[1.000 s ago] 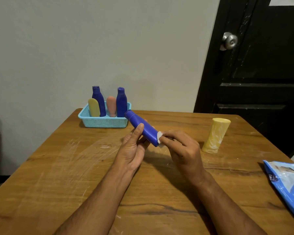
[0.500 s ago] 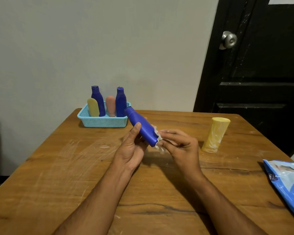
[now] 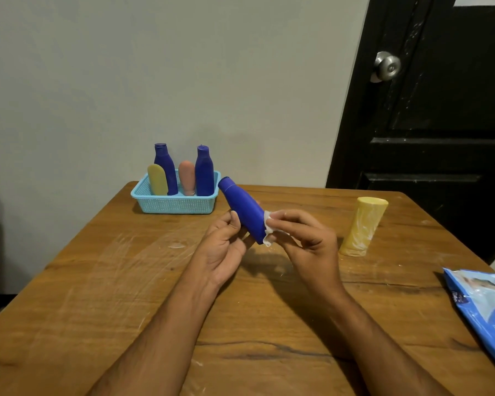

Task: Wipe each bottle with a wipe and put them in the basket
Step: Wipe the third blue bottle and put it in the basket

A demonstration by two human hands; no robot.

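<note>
A person's left hand grips a blue bottle around its lower body, holding it tilted above the wooden table with the cap end pointing up and away toward the basket. The right hand pinches a crumpled white wipe against the bottle's base, fingers closed on the cloth. Behind the raised bottle, at the table's far left corner, a light blue basket holds four upright containers: two dark blue bottles, a pale yellow bottle and a peach-coloured bottle. To the right of the hands, a yellow bottle stands on the table, leaning slightly. A blue packet of wipes lies at the table's right edge. A black door with a metal knob stands beyond.
</note>
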